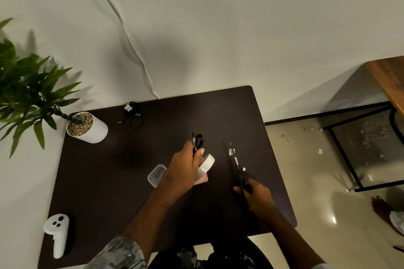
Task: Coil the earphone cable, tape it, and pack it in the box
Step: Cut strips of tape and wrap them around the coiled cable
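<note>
The left hand (185, 168) grips the coiled cable (197, 141) and tape roll (206, 165) above the table (109, 170), the right hand (255, 195) clasps scissors (237, 170); taping looks underway, the box (156, 175) unpacked.

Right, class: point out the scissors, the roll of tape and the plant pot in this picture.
scissors (237, 169), head view, on the dark blades.
roll of tape (207, 162), head view, on its white outer face.
plant pot (97, 130), head view, on its white side wall.
</note>
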Demonstrator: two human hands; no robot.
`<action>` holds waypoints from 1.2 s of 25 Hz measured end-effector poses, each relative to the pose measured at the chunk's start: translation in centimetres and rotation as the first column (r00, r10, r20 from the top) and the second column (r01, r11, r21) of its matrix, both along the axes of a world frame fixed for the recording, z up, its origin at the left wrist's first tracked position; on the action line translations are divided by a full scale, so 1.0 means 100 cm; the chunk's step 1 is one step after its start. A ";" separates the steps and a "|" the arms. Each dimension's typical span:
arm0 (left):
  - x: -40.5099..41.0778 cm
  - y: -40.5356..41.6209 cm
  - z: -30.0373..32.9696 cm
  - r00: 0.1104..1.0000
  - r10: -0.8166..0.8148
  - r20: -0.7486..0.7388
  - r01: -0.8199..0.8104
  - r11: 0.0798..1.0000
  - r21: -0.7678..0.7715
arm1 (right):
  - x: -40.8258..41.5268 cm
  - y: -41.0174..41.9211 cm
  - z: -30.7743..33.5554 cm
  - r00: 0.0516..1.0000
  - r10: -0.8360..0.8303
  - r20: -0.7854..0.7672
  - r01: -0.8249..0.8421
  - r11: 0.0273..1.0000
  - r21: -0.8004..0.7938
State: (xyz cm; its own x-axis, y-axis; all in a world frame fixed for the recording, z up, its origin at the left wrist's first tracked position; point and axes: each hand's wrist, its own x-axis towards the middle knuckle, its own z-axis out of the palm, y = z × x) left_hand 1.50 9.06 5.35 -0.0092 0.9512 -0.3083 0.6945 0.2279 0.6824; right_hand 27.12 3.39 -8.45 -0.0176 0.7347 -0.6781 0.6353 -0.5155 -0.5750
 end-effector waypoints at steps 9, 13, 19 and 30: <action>0.016 0.002 -0.061 0.988 0.112 0.110 -0.091 0.979 -0.180 | -0.005 -0.002 -0.003 0.943 -0.208 -0.261 0.173 0.973 -0.151; 0.016 0.001 -0.088 0.965 0.185 0.185 -0.135 0.958 -0.254 | -0.010 -0.002 -0.003 0.942 -0.187 -0.278 0.148 0.977 -0.153; 0.022 -0.004 -0.095 0.840 0.377 0.390 -0.180 0.872 -0.456 | -0.011 -0.003 -0.002 0.946 -0.164 -0.281 0.121 0.979 -0.164; 0.036 -0.004 -0.100 0.606 0.522 0.600 -0.195 0.829 -0.524 | -0.021 -0.005 0.000 0.906 -0.211 -0.368 0.139 0.967 -0.213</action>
State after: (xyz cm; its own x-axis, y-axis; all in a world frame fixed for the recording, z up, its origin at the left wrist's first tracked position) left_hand 5.09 8.65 -4.66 0.0467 0.7221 -0.6902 -0.1499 0.6882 0.7099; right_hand 25.06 2.87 -8.44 -0.1854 0.6183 -0.7638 0.2733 -0.7142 -0.6444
